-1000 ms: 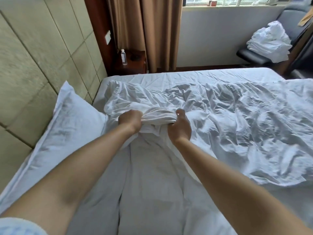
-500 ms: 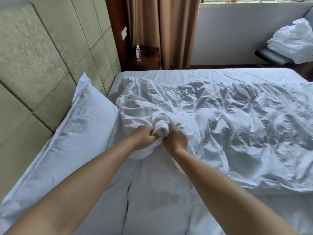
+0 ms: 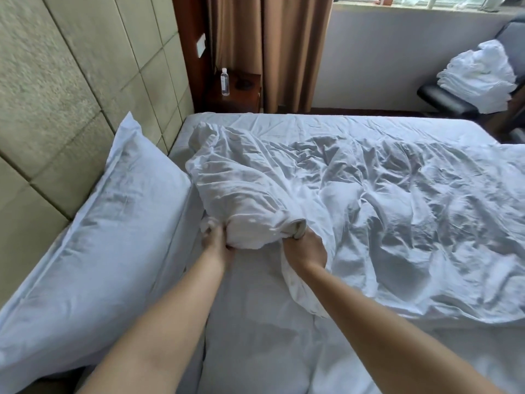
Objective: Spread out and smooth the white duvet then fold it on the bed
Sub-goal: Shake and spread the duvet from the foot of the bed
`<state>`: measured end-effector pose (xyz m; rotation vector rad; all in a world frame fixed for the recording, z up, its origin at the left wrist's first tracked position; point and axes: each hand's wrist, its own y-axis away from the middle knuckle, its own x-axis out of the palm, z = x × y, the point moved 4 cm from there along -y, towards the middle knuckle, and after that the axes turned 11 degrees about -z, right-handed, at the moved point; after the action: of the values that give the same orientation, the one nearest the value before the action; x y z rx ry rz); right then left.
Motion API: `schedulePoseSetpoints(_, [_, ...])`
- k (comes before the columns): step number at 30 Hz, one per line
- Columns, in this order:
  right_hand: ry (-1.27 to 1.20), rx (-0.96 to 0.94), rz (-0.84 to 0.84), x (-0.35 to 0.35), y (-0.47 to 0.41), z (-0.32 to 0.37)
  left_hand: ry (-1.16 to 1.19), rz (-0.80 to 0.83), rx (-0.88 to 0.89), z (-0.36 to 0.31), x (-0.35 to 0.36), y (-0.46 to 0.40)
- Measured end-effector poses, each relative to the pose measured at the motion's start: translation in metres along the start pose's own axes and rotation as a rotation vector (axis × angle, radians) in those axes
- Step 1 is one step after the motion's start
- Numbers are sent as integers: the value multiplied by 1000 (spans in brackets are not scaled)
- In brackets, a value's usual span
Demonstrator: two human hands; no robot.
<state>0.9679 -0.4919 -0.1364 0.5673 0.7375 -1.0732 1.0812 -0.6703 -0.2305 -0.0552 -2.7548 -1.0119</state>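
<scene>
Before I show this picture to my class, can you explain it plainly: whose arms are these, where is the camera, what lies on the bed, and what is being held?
There is no machine here. A person wears a wide-angle camera on their head, looking forward and down, so the two bare arms are their own. The left hand and the right hand each grip a bunched part of the white duvet, which lies crumpled, not yet spread smooth, across the bed. A pillow leans against the padded headboard on the left. Beyond the bed, a water bottle stands on a wooden nightstand beside brown curtains, and a pile of white linen sits on a dark chair.
</scene>
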Motion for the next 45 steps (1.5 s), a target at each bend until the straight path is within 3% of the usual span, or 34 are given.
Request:
schedulePoseSetpoints(1, [39,-10,20,1,-2,-1,-31,-89,122,-23,0,3])
schedulePoseSetpoints(3, [121,-74,98,10,-8,-3,-2,-119,303,-76,11,30])
schedulePoseSetpoints(6, [263,-243,460,39,-2,2,-85,-9,621,-136,29,80])
schedulePoseSetpoints(8, [333,-297,650,57,7,8,-306,25,946,-144,24,117])
schedulePoseSetpoints(10, [315,-250,712,64,9,15,-601,137,1307,-115,8,140])
schedulePoseSetpoints(11, [296,-239,730,64,8,19,-712,234,1321,-92,-3,137])
schedulePoseSetpoints(12, [258,-221,711,61,6,21,-867,332,1203,-68,-17,131])
schedulePoseSetpoints(15, [35,-123,520,57,-5,14,-1300,457,460,-3,-67,93])
schedulePoseSetpoints(17, [-38,-58,481,63,-6,5,-1592,556,198,15,-96,73])
schedulePoseSetpoints(18, [-66,-44,510,71,-4,2,-1716,598,147,16,-105,70])
schedulePoseSetpoints(21, [-110,-101,579,90,11,0,-1776,534,151,20,-118,58])
schedulePoseSetpoints(25, [62,-248,660,117,33,-4,-1397,328,258,10,-111,66])
schedulePoseSetpoints(28, [50,-214,702,129,41,-7,-1197,201,206,13,-115,59])
schedulePoseSetpoints(32, [-25,-178,716,138,44,-6,-1355,37,331,18,-123,41])
schedulePoseSetpoints(35, [11,-196,701,141,45,-10,-1469,73,418,25,-115,30])
schedulePoseSetpoints(40, [30,-292,601,135,37,0,-1373,86,472,22,-100,26])
schedulePoseSetpoints(45, [-36,-178,596,143,33,11,-1412,218,435,25,-112,27])
